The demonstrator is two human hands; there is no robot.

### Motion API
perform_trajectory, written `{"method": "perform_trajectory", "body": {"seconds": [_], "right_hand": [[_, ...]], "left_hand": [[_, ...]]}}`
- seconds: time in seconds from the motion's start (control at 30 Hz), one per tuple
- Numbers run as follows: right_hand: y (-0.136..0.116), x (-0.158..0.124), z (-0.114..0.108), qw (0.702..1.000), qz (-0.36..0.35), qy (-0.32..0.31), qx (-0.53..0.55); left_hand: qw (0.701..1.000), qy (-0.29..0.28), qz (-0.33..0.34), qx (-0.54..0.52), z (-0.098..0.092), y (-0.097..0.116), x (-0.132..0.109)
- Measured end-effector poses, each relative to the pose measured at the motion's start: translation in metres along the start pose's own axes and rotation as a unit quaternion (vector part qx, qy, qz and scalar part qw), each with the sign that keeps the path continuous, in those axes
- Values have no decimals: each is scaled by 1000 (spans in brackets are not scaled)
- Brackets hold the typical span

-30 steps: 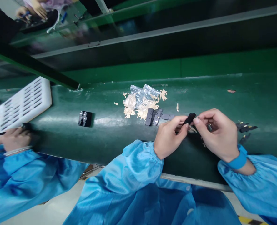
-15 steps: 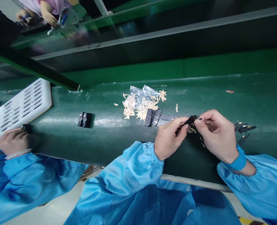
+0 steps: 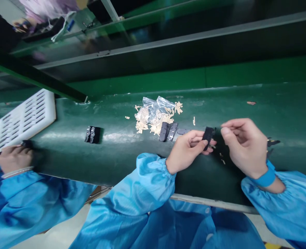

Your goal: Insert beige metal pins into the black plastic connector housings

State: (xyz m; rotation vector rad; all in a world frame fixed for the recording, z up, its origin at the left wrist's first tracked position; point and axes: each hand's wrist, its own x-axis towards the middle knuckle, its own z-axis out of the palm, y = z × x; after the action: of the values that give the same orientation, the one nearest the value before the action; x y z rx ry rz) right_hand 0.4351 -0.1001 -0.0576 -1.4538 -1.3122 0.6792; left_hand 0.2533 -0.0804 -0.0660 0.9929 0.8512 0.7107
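Observation:
My left hand (image 3: 186,149) pinches a small black plastic part (image 3: 208,136) between thumb and fingers, holding it upright just above the green belt (image 3: 122,152). My right hand (image 3: 242,145) hovers a short way right of the part without touching it. Its fingers are curled, with thumb and forefinger close together; whether anything sits between them is too small to see. Tiny tan scraps (image 3: 221,159) lie on the belt under my hands.
A clear bag with several tan strips (image 3: 155,112) lies behind two black parts (image 3: 168,131). Another black part pair (image 3: 92,134) sits further left, more black pieces (image 3: 272,142) lie at right. A co-worker's hand (image 3: 11,159) rests by a white slotted tray (image 3: 20,119).
My hands have separated: the right hand drew back to the right off the black part, and the left hand turned the part more upright. The co-worker's hand shifted slightly.

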Motion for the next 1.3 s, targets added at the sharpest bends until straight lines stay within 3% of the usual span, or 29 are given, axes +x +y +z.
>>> {"method": "perform_trajectory", "body": {"seconds": [0.2,0.7,0.8,0.9,1.07,1.3], "right_hand": [[-6,1,0,995,41,-88,40],[-12,9,-1,985,103,-103,91],[-12,12,-4,969,130,-161,136],[-9,12,-7,939,156,-228,207],[-4,8,-9,910,175,-253,280],[-6,5,-6,928,142,-253,233]], "left_hand": [[999,2,-20,-39,-1,4,1],[1000,-15,21,-6,-3,3,1],[999,-37,0,-22,-7,9,0],[993,-92,-40,-61,-11,17,0],[974,-142,-128,-119,-15,20,1],[969,-133,-145,-149,-15,17,3]]}}
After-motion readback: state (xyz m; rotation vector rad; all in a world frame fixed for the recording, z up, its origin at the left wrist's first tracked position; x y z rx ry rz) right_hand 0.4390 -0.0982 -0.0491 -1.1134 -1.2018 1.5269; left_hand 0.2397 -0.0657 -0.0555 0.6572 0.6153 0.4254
